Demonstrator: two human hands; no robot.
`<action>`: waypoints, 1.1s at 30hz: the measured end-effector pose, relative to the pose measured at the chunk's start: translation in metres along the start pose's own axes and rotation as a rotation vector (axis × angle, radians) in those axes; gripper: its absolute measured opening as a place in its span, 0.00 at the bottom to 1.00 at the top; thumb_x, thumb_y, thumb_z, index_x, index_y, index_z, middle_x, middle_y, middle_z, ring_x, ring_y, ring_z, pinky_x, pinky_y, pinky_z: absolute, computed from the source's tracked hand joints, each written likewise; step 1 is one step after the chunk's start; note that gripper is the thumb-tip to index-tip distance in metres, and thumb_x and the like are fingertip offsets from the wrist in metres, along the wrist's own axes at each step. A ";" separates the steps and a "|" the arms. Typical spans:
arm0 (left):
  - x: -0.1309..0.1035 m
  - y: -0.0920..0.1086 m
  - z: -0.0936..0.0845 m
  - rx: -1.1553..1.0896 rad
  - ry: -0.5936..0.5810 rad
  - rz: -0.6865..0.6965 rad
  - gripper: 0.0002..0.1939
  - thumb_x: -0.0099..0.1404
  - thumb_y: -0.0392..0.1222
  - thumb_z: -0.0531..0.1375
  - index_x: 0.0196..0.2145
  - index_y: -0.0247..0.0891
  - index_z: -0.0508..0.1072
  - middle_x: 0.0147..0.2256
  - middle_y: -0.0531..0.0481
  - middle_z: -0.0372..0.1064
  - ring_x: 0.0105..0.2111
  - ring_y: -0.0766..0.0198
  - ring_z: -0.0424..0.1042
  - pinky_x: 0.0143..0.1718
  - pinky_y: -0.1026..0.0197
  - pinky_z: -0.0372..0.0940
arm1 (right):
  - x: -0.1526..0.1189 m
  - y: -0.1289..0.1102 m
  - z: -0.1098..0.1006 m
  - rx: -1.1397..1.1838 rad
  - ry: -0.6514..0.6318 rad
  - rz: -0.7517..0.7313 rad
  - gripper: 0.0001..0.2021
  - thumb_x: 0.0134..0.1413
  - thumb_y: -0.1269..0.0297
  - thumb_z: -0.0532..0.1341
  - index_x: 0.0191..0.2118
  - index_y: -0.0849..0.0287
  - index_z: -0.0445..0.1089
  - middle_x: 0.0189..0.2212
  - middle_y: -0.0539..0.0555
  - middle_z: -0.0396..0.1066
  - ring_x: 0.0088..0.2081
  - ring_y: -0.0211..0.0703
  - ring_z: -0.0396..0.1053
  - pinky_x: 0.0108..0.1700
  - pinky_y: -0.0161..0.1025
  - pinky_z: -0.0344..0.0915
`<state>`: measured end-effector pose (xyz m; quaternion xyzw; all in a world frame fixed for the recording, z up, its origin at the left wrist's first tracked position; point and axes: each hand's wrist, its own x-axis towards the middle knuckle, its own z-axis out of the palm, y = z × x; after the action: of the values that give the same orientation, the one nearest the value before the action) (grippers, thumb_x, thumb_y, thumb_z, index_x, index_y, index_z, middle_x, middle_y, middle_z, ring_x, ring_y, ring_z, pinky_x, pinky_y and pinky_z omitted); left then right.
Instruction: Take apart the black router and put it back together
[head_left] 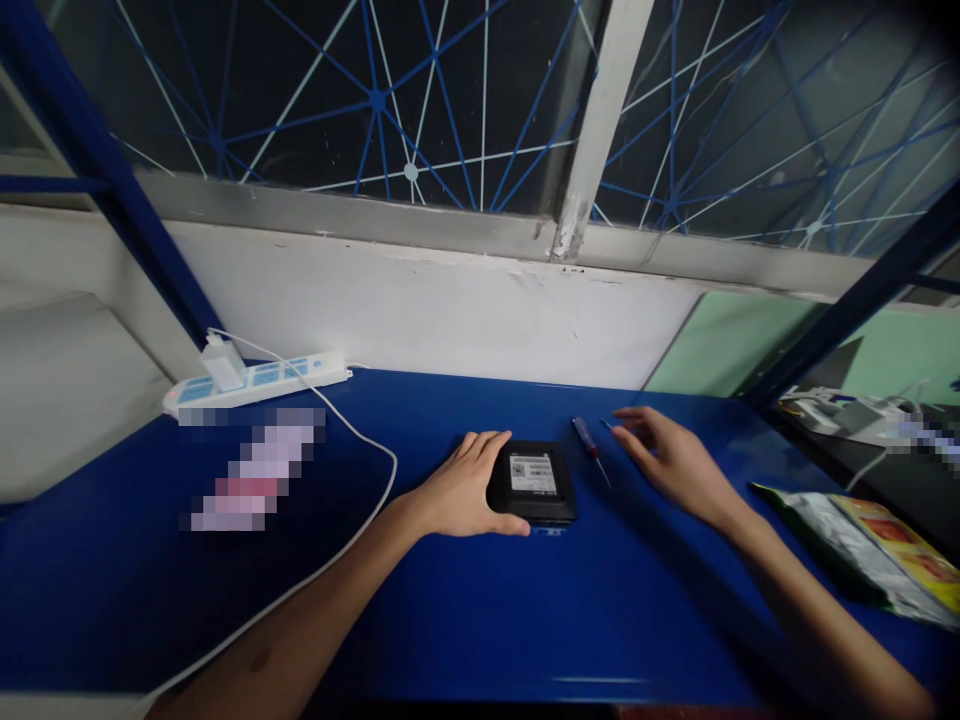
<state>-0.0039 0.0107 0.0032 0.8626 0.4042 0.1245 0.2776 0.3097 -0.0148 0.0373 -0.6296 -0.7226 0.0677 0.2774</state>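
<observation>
A flat black device (566, 490) with a white printed label lies on the blue table (480, 620). My left hand (466, 487) grips its left side, with the thumb at the near edge and the fingers at the far edge. To the right of the device rests a screwdriver (584, 436) with a purple-blue handle, its thin shaft pointing toward me. My right hand (664, 455) is farther right, thumb and index finger close together around a small, thin blue item (606, 423) at the fingertips, too small to name.
A white power strip (311, 372) with a plugged-in charger (223, 362) sits at the back left. Its white cable (391, 470) curves over the table toward my left arm. A snack-like packet (862, 545) lies at the right. Behind stands a white wall (450, 310).
</observation>
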 end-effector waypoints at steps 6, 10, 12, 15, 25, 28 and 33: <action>0.001 -0.002 0.004 0.031 0.069 0.083 0.60 0.49 0.65 0.69 0.69 0.37 0.47 0.68 0.34 0.47 0.68 0.39 0.47 0.66 0.38 0.51 | 0.019 -0.041 0.050 0.053 -0.251 -0.118 0.16 0.67 0.53 0.53 0.45 0.58 0.72 0.42 0.58 0.76 0.44 0.47 0.74 0.49 0.44 0.67; 0.004 -0.004 0.004 0.028 0.069 0.094 0.61 0.48 0.65 0.71 0.69 0.38 0.48 0.67 0.34 0.50 0.67 0.39 0.49 0.66 0.38 0.52 | 0.021 -0.046 0.061 0.034 -0.237 -0.054 0.17 0.68 0.53 0.52 0.40 0.59 0.72 0.40 0.59 0.77 0.43 0.48 0.74 0.49 0.44 0.65; 0.005 -0.005 0.005 0.034 0.076 0.087 0.62 0.46 0.65 0.71 0.69 0.37 0.49 0.67 0.34 0.51 0.67 0.38 0.50 0.66 0.38 0.52 | 0.023 -0.047 0.060 0.018 -0.236 -0.013 0.19 0.68 0.51 0.51 0.38 0.59 0.71 0.38 0.59 0.77 0.41 0.49 0.74 0.46 0.43 0.65; 0.007 -0.006 0.006 0.043 0.077 0.076 0.63 0.44 0.64 0.72 0.68 0.34 0.49 0.66 0.33 0.52 0.67 0.39 0.51 0.66 0.39 0.52 | 0.031 -0.051 0.062 -0.019 -0.246 0.040 0.22 0.68 0.49 0.48 0.32 0.58 0.70 0.34 0.62 0.77 0.38 0.52 0.75 0.42 0.44 0.64; 0.005 -0.005 0.005 -0.007 0.051 0.057 0.63 0.43 0.64 0.72 0.68 0.38 0.49 0.66 0.33 0.51 0.67 0.34 0.50 0.64 0.34 0.53 | 0.041 -0.056 0.067 -0.026 -0.311 0.005 0.30 0.64 0.37 0.44 0.25 0.55 0.65 0.26 0.58 0.74 0.32 0.51 0.73 0.42 0.49 0.65; 0.005 -0.005 0.005 -0.015 0.061 0.059 0.63 0.43 0.64 0.73 0.69 0.38 0.49 0.66 0.33 0.51 0.66 0.34 0.50 0.64 0.34 0.54 | 0.028 -0.052 0.060 0.017 -0.279 -0.053 0.27 0.62 0.37 0.49 0.34 0.57 0.69 0.36 0.59 0.74 0.40 0.50 0.72 0.47 0.49 0.66; 0.005 -0.006 0.007 -0.021 0.092 0.073 0.62 0.42 0.61 0.74 0.68 0.40 0.51 0.64 0.35 0.54 0.65 0.35 0.54 0.63 0.36 0.56 | 0.007 -0.045 0.051 0.150 -0.286 -0.168 0.30 0.57 0.38 0.59 0.51 0.59 0.69 0.48 0.62 0.71 0.50 0.54 0.69 0.55 0.54 0.66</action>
<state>-0.0016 0.0149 -0.0059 0.8671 0.3836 0.1783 0.2629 0.2451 -0.0047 0.0172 -0.5285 -0.7977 0.1869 0.2224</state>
